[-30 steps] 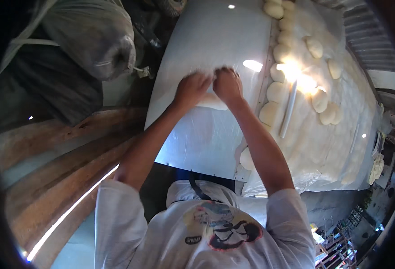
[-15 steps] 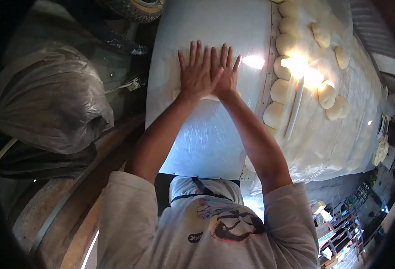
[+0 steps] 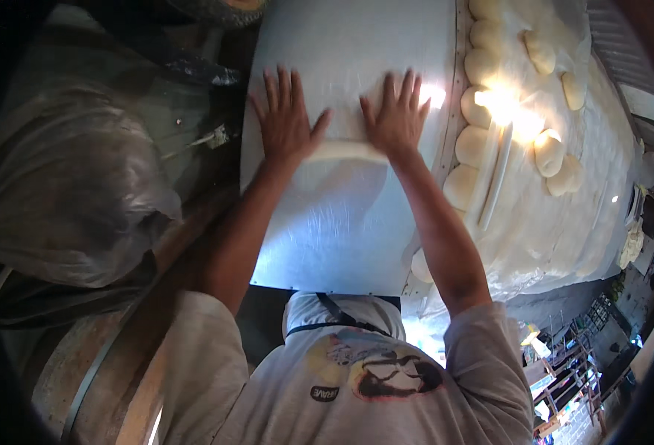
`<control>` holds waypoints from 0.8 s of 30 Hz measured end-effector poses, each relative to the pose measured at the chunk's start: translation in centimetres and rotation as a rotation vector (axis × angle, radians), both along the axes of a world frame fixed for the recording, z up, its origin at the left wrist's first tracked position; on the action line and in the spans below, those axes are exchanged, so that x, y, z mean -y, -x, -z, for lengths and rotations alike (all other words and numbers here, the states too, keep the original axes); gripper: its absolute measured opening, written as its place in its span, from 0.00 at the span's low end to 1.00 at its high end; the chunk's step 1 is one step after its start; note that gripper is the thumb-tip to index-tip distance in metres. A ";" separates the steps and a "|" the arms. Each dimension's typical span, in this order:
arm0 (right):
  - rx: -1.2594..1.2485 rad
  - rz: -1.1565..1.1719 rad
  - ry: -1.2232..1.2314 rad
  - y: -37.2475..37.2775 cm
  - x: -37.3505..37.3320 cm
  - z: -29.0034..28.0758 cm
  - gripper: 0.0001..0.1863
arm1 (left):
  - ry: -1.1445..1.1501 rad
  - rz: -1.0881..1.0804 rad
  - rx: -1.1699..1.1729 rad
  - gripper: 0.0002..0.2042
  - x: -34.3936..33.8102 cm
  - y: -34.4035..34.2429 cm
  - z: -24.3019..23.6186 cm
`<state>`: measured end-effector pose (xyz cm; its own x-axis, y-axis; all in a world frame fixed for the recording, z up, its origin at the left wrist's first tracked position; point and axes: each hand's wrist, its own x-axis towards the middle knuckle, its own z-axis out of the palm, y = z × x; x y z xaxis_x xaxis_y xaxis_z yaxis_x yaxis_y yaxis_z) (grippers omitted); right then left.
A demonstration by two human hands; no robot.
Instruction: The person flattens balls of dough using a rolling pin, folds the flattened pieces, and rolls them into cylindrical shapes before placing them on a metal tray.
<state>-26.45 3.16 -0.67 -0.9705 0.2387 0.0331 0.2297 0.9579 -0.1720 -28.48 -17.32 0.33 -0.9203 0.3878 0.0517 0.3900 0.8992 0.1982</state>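
Observation:
A long pale roll of dough (image 3: 347, 150) lies crosswise on the smooth metal worktop (image 3: 334, 222). My left hand (image 3: 286, 119) presses palm down over the roll's left end, fingers spread and pointing away from me. Over its right end rests my right hand (image 3: 397, 117), also flat with the fingers apart. Between the two hands the middle of the roll shows; its ends are hidden under my palms and wrists.
To the right, several round dough pieces (image 3: 472, 144) line the edge of a plastic-covered table (image 3: 557, 230), with a thin pale stick (image 3: 496, 178) beside them. Bright glare falls there. A large plastic-wrapped bundle (image 3: 75, 193) stands at the left, and part of a tyre (image 3: 227, 11) shows at the far left.
My hands have moved apart, from side by side over the middle of the dough roll out to its two ends. The roll's middle is now uncovered.

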 end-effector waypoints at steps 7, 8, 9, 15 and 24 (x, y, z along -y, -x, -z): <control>0.017 -0.126 0.255 -19.2 1.8 2.3 0.42 | -0.314 0.010 0.147 0.43 4.7 -15.1 3.1; -0.007 -0.082 0.230 -16.6 1.2 2.1 0.41 | -0.377 0.001 0.111 0.42 4.0 -12.6 3.1; -0.049 -0.038 0.195 -11.4 -0.2 1.8 0.40 | -0.449 -0.003 0.057 0.41 2.3 -7.6 3.0; -0.111 -0.046 0.132 -8.4 -1.8 2.6 0.34 | -0.320 -0.008 0.031 0.35 1.4 -4.4 3.3; -0.338 0.249 1.333 -23.6 8.4 0.6 0.40 | -0.991 -0.404 0.206 0.29 6.7 -21.7 3.3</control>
<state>-2.80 -5.23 -1.32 -0.8893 0.4381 -0.1314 0.1326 -0.0280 -0.9908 -6.78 -24.06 -2.98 -0.9972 -0.0744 0.0048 -0.0223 0.3583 0.9333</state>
